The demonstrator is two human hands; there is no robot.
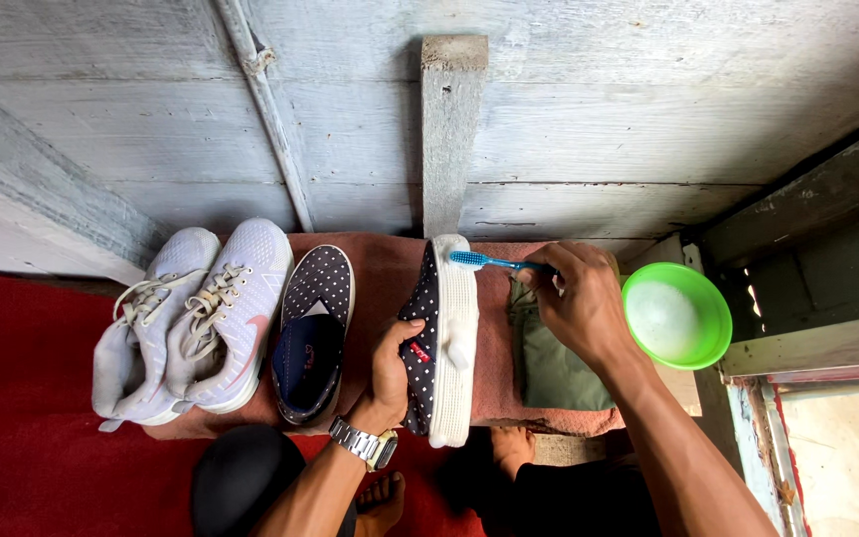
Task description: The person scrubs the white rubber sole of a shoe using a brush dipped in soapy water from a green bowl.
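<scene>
Here the left hand (pixel 390 373), a metal watch (pixel 368 444) on its wrist, is closed around one dark polka-dot slip-on shoe (pixel 439 338) tipped on its side so the white rubber sole faces right, while the right hand (pixel 579 298) pinches a single blue toothbrush (pixel 494 262) whose bristles touch the sole's toe end. On the reddish cloth-covered surface (pixel 385 273) lie one matching polka-dot shoe (pixel 312 328) upright, two white lace-up sneakers (pixel 186 323) at the left, one folded green cloth (pixel 554 373), and one green plastic bowl (pixel 676 314) at the right.
</scene>
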